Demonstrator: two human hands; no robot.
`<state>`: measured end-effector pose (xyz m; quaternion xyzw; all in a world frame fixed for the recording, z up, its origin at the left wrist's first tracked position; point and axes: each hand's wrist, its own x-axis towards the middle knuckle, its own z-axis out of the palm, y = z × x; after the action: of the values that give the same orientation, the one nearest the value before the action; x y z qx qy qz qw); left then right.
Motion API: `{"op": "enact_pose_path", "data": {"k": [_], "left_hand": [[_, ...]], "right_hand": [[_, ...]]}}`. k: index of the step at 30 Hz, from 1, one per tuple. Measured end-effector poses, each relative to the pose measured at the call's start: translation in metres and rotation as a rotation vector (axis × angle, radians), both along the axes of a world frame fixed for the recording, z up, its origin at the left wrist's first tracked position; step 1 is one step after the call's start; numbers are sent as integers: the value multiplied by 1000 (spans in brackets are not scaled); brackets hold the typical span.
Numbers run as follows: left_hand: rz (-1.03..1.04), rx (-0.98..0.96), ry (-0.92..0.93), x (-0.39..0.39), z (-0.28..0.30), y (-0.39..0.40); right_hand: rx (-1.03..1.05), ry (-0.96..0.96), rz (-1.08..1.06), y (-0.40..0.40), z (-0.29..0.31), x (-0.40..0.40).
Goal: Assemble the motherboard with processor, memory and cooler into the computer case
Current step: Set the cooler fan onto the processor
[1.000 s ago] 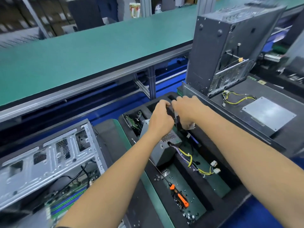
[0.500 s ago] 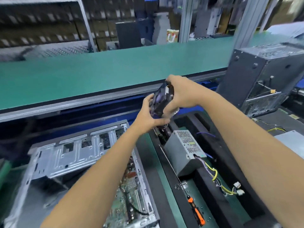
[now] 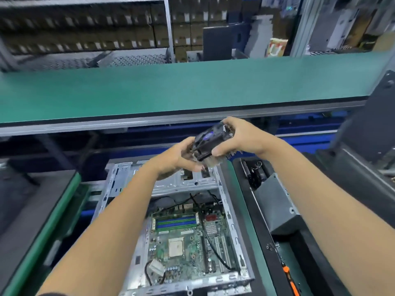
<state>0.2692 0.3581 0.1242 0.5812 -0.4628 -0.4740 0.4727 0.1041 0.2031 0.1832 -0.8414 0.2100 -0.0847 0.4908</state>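
Note:
A black fan cooler (image 3: 210, 143) with metal fins hangs in the air above the far end of an open silver computer case (image 3: 234, 223). My left hand (image 3: 178, 160) cups it from below and left, fingers curled under it. My right hand (image 3: 239, 137) grips it from the right, thumb on its near side. Inside the case lies a green motherboard (image 3: 188, 248) with a bare square processor (image 3: 176, 246) and blue and green memory slots (image 3: 176, 223).
A black foam tray (image 3: 307, 253) to the right of the case holds a grey power supply (image 3: 275, 208) and an orange-handled screwdriver (image 3: 290, 283). A long green conveyor (image 3: 171, 88) runs across behind. A dark upright case (image 3: 372, 124) stands at far right.
Both hands lifted the cooler out of the right tray and carried it left. It now hangs over the open case with the motherboard.

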Motion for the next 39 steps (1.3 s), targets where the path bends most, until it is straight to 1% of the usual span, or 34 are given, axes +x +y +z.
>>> {"op": "enact_pose_path", "data": {"k": [3,6,8,11,14,16,23,30,33,39], "left_hand": [[-51,82,68,17,-12,28],[-37,232,-35,29,-21,51],[-24,301,-53,33,-28,64],[-19,401,19,36,-38,84],[-66,475,95,43,-53,102],[-40,516,133,47,-63,111],[13,644,38,44,-92,118],[107,682,-91,29,-116,116],[109,696,-128,28,-120,115],[98,673,-209,23,-122,108]], "right_hand": [[112,40,87,15,-19,7],[173,104,177,32,-39,17],[214,128,223,45,-52,25],[255,167,288,66,-70,34],[249,229,332,84,-90,40],[230,240,355,97,-100,42],[17,347,429,126,-128,49],[-343,409,529,135,-152,48],[-377,446,535,137,-162,46],[-509,463,517,135,-174,42]]}}
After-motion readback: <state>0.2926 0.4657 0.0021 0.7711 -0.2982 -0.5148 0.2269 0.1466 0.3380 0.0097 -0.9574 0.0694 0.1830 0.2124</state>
